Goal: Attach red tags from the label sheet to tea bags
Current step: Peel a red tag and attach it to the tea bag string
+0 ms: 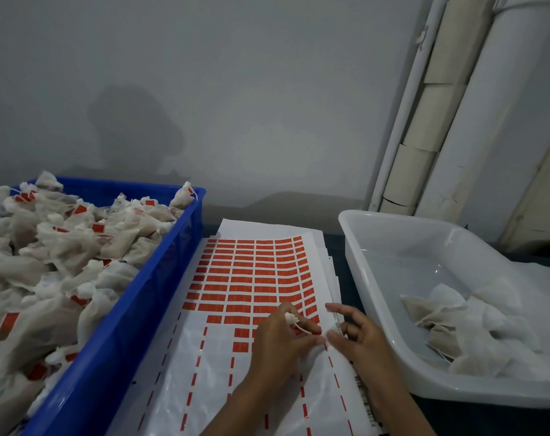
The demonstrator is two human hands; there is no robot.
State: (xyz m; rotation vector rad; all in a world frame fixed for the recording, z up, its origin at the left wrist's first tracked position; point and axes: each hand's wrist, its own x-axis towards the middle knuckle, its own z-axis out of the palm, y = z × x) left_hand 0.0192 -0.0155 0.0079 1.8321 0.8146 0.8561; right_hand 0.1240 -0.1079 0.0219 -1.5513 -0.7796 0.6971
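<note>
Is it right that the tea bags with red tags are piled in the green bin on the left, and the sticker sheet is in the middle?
Almost. The bin holding the tagged tea bags is blue, not green, as the head view shows. It is on the left, and the sticker sheet is in the middle.

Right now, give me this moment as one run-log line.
left hand: holds tea bag | right hand: fingertips on label sheet | blue crate: tagged bags

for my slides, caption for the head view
Both hands, left and right, work a tea bag over the label sheet.
</note>
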